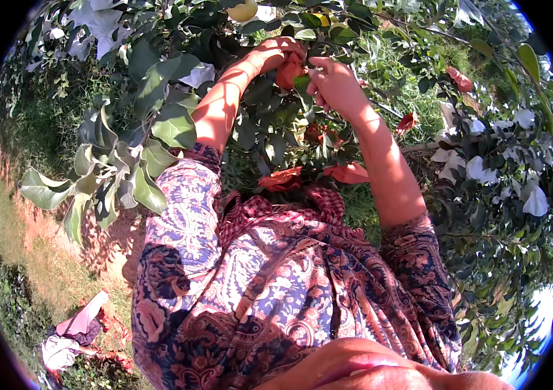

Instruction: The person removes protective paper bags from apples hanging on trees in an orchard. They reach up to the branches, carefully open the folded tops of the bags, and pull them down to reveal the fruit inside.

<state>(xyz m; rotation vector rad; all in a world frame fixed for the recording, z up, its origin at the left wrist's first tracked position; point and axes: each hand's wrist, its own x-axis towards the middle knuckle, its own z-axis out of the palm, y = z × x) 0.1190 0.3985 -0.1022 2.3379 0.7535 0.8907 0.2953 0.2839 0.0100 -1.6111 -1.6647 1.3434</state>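
Up among the leaves, my left hand (278,54) has its fingers closed around a crumpled red paper bag (290,73). Whether a fruit sits inside the paper cannot be seen. Just to the right is my right hand (338,86), loosely bent, with its index finger reaching toward the bag and apart from the curled lower fingers. Nothing shows in its grasp. A green leaf (302,83) lies between the bag and that hand. Above my left hand hangs a pale yellow apple (243,10).
Red papers (348,173) lie or hang in the branches below my hands, with another (460,79) at the right. White bags (480,170) dot the foliage on both sides. A leafy branch (117,162) juts out beside my left arm. Pink and white cloth (72,335) lies at lower left.
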